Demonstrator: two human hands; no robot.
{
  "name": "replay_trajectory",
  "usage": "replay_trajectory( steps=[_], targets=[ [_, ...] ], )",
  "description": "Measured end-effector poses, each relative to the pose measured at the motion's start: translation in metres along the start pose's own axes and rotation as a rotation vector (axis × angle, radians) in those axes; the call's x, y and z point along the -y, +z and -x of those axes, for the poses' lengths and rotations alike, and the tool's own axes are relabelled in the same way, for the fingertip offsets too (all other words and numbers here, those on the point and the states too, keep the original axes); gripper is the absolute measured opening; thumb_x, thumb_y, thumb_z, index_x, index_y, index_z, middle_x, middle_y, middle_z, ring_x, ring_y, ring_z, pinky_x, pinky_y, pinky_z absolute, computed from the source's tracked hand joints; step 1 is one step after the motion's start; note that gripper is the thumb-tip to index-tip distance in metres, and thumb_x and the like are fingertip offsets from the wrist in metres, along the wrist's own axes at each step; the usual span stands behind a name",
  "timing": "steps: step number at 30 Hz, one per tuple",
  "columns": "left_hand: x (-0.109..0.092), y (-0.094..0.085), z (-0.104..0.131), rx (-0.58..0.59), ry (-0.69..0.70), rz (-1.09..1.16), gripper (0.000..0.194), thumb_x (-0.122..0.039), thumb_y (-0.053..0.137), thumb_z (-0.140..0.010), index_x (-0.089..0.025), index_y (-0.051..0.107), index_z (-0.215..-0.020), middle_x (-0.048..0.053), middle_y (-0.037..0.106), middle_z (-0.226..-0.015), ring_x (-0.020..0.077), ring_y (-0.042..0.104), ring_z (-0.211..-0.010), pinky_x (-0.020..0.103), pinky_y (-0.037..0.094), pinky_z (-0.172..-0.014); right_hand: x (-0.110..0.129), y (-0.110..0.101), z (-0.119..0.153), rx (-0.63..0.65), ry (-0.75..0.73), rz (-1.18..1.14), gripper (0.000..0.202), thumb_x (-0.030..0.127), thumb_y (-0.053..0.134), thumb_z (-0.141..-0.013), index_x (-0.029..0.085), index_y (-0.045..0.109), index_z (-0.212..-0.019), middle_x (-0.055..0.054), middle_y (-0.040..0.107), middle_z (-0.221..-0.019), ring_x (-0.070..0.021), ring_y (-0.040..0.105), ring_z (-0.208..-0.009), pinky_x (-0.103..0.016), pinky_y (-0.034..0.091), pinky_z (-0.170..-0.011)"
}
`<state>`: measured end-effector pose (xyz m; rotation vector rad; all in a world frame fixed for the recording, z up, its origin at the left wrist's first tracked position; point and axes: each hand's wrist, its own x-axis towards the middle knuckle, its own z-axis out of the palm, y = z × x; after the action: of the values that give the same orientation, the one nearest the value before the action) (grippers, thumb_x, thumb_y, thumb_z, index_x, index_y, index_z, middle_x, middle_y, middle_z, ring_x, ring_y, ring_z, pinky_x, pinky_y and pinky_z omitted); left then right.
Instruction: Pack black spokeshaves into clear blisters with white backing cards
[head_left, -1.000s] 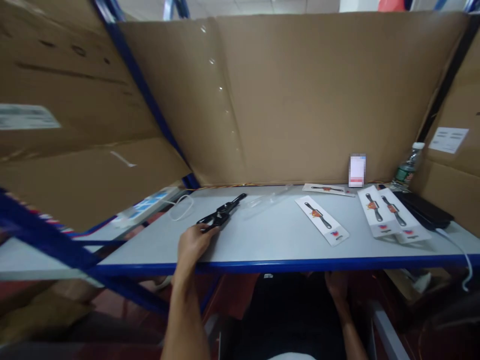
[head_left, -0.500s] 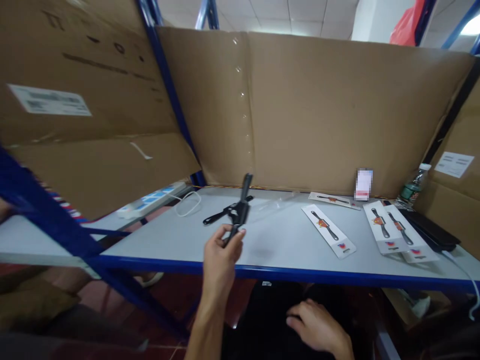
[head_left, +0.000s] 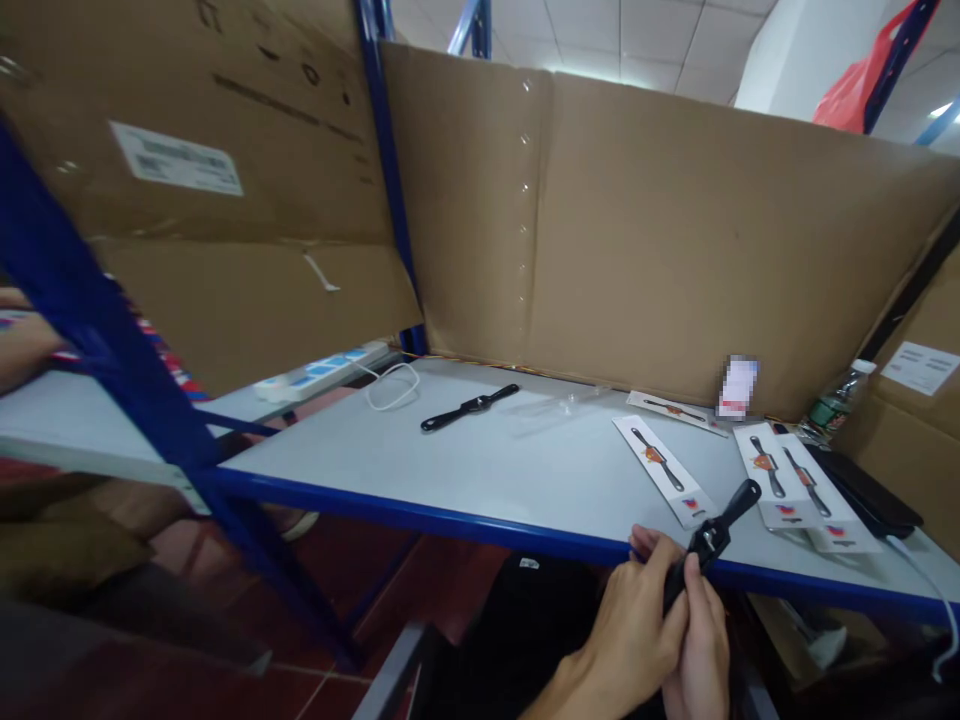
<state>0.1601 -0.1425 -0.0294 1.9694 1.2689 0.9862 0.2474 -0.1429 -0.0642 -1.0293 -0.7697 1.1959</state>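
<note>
My two hands meet in front of the table's front edge, at the right. A black spokeshave is between them, tilted with one handle pointing up and to the right. My left hand is closed around its lower handle. My right hand grips the same end from the right, its fingers against the handle and partly hidden by the left hand. A second black spokeshave lies on the grey tabletop, farther back and to the left.
White cards with spokeshave pictures, one nearby and others at right, lie on the table. A phone, bottle and black case stand or lie at the right. Left are a power strip and another person's arm.
My left hand has brought the spokeshave right and down, away from the one lying on the table. My right hand has come up from my lap and taken hold too. The view has shifted.
</note>
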Motion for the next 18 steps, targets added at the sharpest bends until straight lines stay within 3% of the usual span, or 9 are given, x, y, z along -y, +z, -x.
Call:
replay_trajectory(
  steps=[3, 5, 6, 7, 10, 12, 13, 15, 18],
  targets=[
    [0.000, -0.021, 0.004, 0.148, 0.083, -0.103, 0.035, -0.034, 0.060, -0.095, -0.025, 0.057, -0.129, 0.009, 0.072, -0.113, 0.0260, 0.068, -0.096, 0.034, 0.047, -0.080, 0.003, -0.006, -0.006, -0.001, -0.031, -0.022, 0.051, 0.066, 0.066, -0.086, 0.017, 0.076, -0.098, -0.014, 0.078, -0.102, -0.0298, 0.073, -0.095, -0.041, 0.060, -0.082],
    [0.005, -0.049, 0.000, 0.203, 0.150, -0.114, 0.032, -0.042, 0.063, -0.095, -0.026, 0.063, -0.124, 0.007, 0.072, -0.117, 0.0248, 0.067, -0.102, 0.033, 0.048, -0.085, 0.006, -0.013, -0.013, -0.027, -0.103, -0.035, 0.048, 0.065, 0.067, -0.086, 0.018, 0.072, -0.094, -0.011, 0.077, -0.093, -0.0274, 0.073, -0.087, -0.039, 0.059, -0.076],
    [0.010, -0.066, -0.006, 0.161, 0.153, -0.106, 0.025, -0.041, 0.058, -0.098, -0.026, 0.067, -0.116, 0.006, 0.072, -0.113, 0.0224, 0.067, -0.100, 0.031, 0.049, -0.087, 0.008, -0.017, -0.017, -0.056, -0.149, -0.037, 0.045, 0.063, 0.068, -0.086, 0.019, 0.069, -0.091, -0.009, 0.076, -0.085, -0.0250, 0.072, -0.080, -0.038, 0.059, -0.074],
    [0.018, -0.084, -0.015, 0.063, 0.129, -0.124, 0.023, -0.040, 0.055, -0.100, -0.024, 0.068, -0.110, 0.006, 0.072, -0.108, 0.0210, 0.066, -0.098, 0.030, 0.049, -0.086, 0.010, -0.022, -0.021, -0.083, -0.188, -0.035, 0.042, 0.061, 0.068, -0.088, 0.020, 0.065, -0.088, -0.005, 0.072, -0.077, -0.0218, 0.069, -0.072, -0.036, 0.058, -0.071],
    [0.056, -0.142, -0.052, -0.375, -0.006, -0.322, 0.026, -0.033, 0.046, -0.103, -0.019, 0.067, -0.109, 0.010, 0.071, -0.109, 0.0219, 0.065, -0.101, 0.032, 0.048, -0.091, 0.019, -0.038, -0.031, -0.128, -0.259, 0.008, 0.039, 0.057, 0.063, -0.094, 0.021, 0.055, -0.080, 0.005, 0.054, -0.057, -0.0129, 0.053, -0.052, -0.027, 0.050, -0.057],
    [0.086, -0.176, -0.080, -0.525, -0.210, -0.537, 0.032, -0.033, 0.042, -0.105, -0.016, 0.064, -0.120, 0.014, 0.071, -0.117, 0.0250, 0.063, -0.111, 0.035, 0.047, -0.096, 0.023, -0.048, -0.037, -0.132, -0.277, 0.062, 0.041, 0.056, 0.060, -0.096, 0.021, 0.052, -0.076, 0.007, 0.046, -0.052, -0.0101, 0.044, -0.045, -0.023, 0.041, -0.048],
    [0.099, -0.189, -0.093, -0.512, -0.306, -0.623, 0.036, -0.033, 0.039, -0.106, -0.015, 0.062, -0.126, 0.015, 0.070, -0.123, 0.0261, 0.062, -0.117, 0.036, 0.045, -0.099, 0.024, -0.052, -0.040, -0.131, -0.281, 0.083, 0.042, 0.056, 0.060, -0.096, 0.021, 0.052, -0.076, 0.008, 0.044, -0.051, -0.0094, 0.042, -0.044, -0.022, 0.038, -0.046],
    [0.121, -0.208, -0.116, -0.433, -0.350, -0.658, 0.034, -0.034, 0.046, -0.104, -0.015, 0.066, -0.123, 0.017, 0.070, -0.124, 0.0284, 0.061, -0.120, 0.037, 0.045, -0.101, 0.024, -0.058, -0.045, -0.132, -0.273, 0.085, 0.043, 0.057, 0.061, -0.095, 0.020, 0.052, -0.076, 0.008, 0.041, -0.049, -0.0085, 0.039, -0.041, -0.022, 0.034, -0.043],
    [0.141, -0.220, -0.144, -0.322, -0.371, -0.672, 0.030, -0.034, 0.050, -0.103, -0.015, 0.069, -0.116, 0.013, 0.072, -0.118, 0.0269, 0.065, -0.114, 0.040, 0.049, -0.098, 0.022, -0.063, -0.050, -0.163, -0.241, 0.053, 0.046, 0.062, 0.065, -0.090, 0.020, 0.053, -0.076, 0.009, 0.039, -0.047, -0.0076, 0.035, -0.038, -0.020, 0.030, -0.039]
  ],
)
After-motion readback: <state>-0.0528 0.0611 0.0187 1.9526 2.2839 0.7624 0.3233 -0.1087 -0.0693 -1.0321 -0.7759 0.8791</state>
